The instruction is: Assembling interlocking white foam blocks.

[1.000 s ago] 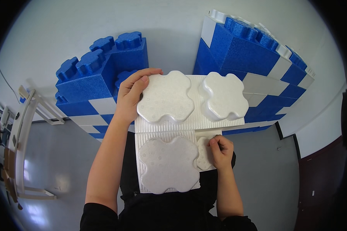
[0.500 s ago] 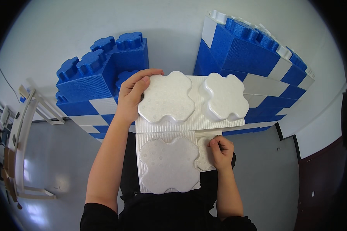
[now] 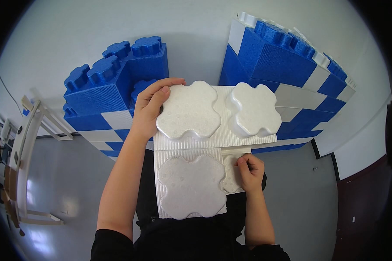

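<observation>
Left hand (image 3: 151, 108): gripping the upper white block (image 3: 224, 115) at its left edge, thumb lying beside a knob, index finger hooking over the top.
Right hand (image 3: 251, 172): curling its fingers, thumb touching the lower right block (image 3: 231, 176); cannot tell if it is pinching it.
White blocks: sitting in front of the person's torso, knobs facing up toward the camera; lower left block (image 3: 192, 187) sitting just under the upper one.
Block stacks: blue-and-white, left stack (image 3: 101, 93) and right stack (image 3: 287, 65) standing beyond.
Table (image 3: 22, 152): standing far left.
</observation>
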`<move>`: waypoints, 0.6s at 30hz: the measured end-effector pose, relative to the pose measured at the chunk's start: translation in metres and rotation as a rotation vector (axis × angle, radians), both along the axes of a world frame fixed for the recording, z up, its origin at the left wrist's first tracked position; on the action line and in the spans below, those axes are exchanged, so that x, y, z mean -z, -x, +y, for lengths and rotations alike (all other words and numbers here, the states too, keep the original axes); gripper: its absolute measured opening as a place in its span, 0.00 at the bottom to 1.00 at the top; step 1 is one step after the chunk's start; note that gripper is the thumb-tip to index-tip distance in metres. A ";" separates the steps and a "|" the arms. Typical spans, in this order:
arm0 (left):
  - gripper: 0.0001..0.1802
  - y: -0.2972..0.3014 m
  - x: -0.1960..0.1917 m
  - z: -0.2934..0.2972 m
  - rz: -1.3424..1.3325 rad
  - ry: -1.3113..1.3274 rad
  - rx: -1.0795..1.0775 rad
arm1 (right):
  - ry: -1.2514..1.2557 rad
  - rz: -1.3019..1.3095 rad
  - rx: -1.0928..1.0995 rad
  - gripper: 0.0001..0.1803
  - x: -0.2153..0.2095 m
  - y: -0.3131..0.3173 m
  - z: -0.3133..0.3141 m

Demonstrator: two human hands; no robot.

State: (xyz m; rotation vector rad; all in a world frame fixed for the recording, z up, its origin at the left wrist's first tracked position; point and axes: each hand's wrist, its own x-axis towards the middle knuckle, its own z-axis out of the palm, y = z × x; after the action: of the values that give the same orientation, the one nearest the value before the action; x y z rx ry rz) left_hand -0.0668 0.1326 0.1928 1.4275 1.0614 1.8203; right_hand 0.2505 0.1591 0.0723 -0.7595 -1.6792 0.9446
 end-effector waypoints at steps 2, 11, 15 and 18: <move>0.19 0.000 0.000 0.000 -0.004 0.000 0.002 | 0.001 0.001 -0.003 0.11 0.000 0.000 0.000; 0.21 -0.001 0.000 0.001 0.023 0.023 -0.049 | -0.016 -0.007 0.004 0.12 -0.001 0.000 0.000; 0.19 0.000 0.000 0.001 0.003 0.002 -0.007 | -0.005 -0.017 0.008 0.12 -0.001 0.000 0.000; 0.19 0.000 0.000 0.001 0.008 0.004 -0.010 | 0.004 -0.019 0.008 0.11 -0.002 0.000 -0.001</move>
State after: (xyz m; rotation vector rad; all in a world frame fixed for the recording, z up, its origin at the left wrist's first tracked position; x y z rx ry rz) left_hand -0.0671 0.1332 0.1924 1.4302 1.0776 1.8200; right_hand 0.2508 0.1585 0.0742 -0.7793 -1.6902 0.9376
